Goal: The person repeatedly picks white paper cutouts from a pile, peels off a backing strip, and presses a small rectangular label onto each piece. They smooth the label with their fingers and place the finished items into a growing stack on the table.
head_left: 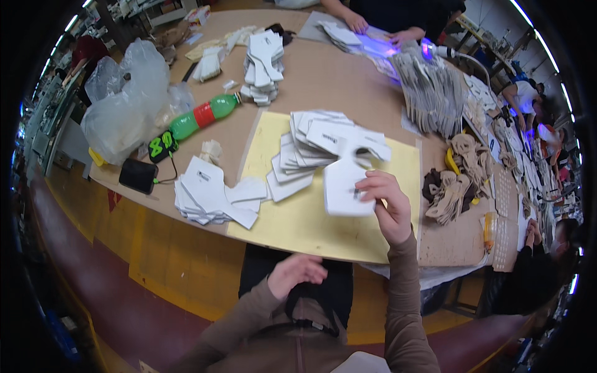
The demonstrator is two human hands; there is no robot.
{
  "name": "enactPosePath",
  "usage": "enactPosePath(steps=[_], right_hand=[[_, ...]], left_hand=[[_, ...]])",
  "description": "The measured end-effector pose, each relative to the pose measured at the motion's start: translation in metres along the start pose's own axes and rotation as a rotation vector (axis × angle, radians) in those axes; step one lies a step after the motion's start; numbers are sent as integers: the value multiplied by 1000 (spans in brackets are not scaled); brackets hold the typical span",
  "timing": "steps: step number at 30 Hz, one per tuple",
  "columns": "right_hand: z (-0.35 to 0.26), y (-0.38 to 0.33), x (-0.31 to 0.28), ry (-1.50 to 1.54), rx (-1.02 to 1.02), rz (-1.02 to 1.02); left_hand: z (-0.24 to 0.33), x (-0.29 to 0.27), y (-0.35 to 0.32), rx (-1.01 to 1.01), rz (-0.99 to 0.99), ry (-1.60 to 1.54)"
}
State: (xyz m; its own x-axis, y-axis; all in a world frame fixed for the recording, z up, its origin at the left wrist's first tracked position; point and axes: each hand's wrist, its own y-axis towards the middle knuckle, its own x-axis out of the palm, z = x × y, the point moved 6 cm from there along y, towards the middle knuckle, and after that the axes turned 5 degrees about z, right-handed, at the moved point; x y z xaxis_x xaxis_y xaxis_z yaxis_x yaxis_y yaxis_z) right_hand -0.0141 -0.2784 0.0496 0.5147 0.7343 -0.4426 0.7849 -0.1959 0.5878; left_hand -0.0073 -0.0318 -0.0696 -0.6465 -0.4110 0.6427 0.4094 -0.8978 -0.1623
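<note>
My right hand grips a white cut-out piece and holds it over the yellow mat. Just beyond it lies a fanned stack of the same white pieces. A smaller pile of white pieces sits at the mat's left edge. My left hand hangs below the table edge over my lap, fingers loosely apart, holding nothing.
A green bottle with a red band, a black phone and a clear plastic bag lie at the left. Another white stack and grey piece piles stand further back. Another person's hands work under violet light. Beige pieces lie right.
</note>
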Motion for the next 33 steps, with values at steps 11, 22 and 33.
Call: enactPosePath(steps=[11, 22, 33], right_hand=[[68, -123, -6, 742, 1008, 269], [32, -108, 7, 548, 923, -47], [22, -108, -37, -119, 709, 172]], left_hand=[[-1, 0, 33, -231, 116, 372], [81, 25, 50, 586, 524, 1511], [49, 23, 48, 501, 370, 1506]])
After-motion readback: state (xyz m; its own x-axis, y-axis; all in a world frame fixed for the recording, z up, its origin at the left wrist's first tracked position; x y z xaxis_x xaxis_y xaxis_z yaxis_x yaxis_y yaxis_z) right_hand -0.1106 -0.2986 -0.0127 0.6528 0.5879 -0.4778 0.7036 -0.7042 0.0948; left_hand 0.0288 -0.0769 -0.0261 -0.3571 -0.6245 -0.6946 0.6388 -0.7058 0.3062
